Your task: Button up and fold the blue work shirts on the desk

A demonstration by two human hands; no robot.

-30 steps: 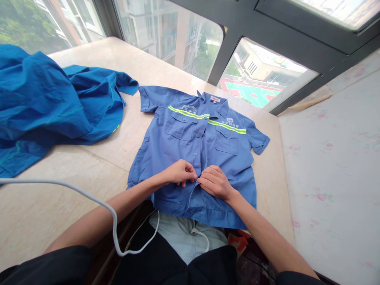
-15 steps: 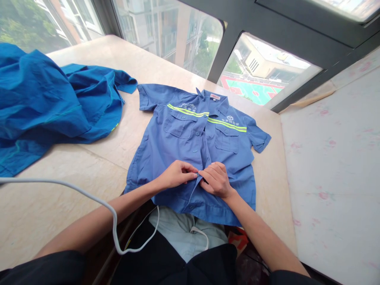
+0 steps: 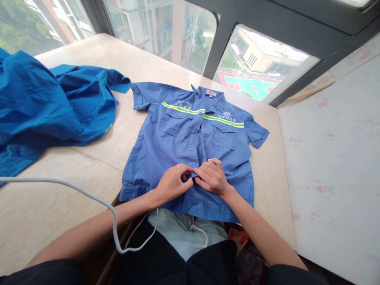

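Note:
A blue short-sleeved work shirt lies face up before me, collar away from me, with yellow-green stripes and white lettering across the chest. My left hand pinches the edge of its front placket around a button low on the shirt. Close against it, my right hand grips the same placket cloth from the other side, fingers curled over. Higher up, the front gapes a little below another button. Near the hem a further button shows. My fingertips partly hide the cloth between them.
A crumpled brighter blue garment lies to the left on the pale tabletop. A white cable hangs across the lower left. Windows stand behind, and a flowered white surface is at the right.
My left thumb and fingers have shifted at the button, with the thumb now bent lower and a gap between thumb and fingers. My right hand keeps its grip. The view has shifted slightly.

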